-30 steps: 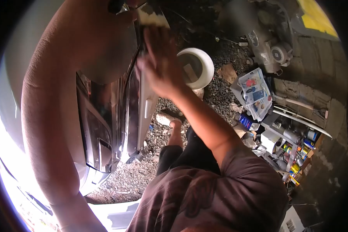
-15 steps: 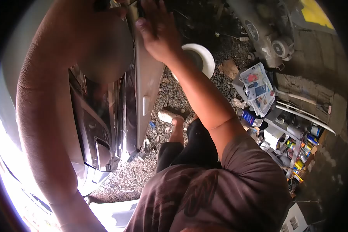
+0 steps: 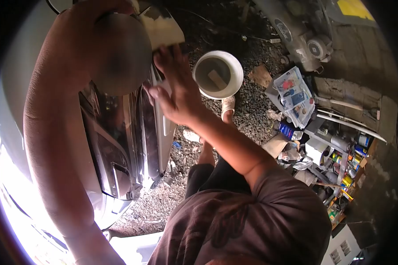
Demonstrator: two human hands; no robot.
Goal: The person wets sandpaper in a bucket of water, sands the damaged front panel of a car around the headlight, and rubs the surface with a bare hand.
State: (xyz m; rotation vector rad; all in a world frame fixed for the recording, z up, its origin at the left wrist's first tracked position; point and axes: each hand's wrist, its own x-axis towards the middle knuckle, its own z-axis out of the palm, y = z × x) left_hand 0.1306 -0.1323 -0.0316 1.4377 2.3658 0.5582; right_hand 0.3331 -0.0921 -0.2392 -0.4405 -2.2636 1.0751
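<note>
My right hand (image 3: 179,95) is open, with fingers apart, over the edge of an open car door (image 3: 163,132). Nothing shows in its grasp. Just beyond its fingertips is a pale cream, patchy surface (image 3: 166,32); whether it is part of the door or a separate piece, I cannot tell. My left arm (image 3: 51,119) reaches up along the left side, close to the camera. At the top, my left hand (image 3: 115,6) is only partly in view, its fingers hidden. A blurred dark disc covers the area below it.
A white bucket (image 3: 239,73) holding dark liquid and a rectangular block stands on gravel (image 3: 181,154), beside my feet in light clogs (image 3: 227,104). To the right lie newspapers (image 3: 296,95) and a clutter of cans and bottles (image 3: 347,172). A Ford-badged part (image 3: 283,30) is behind.
My right hand has come down and closer to me along the door edge. The pale surface, the whole bucket and my second foot now show. My left hand has moved further out of view.
</note>
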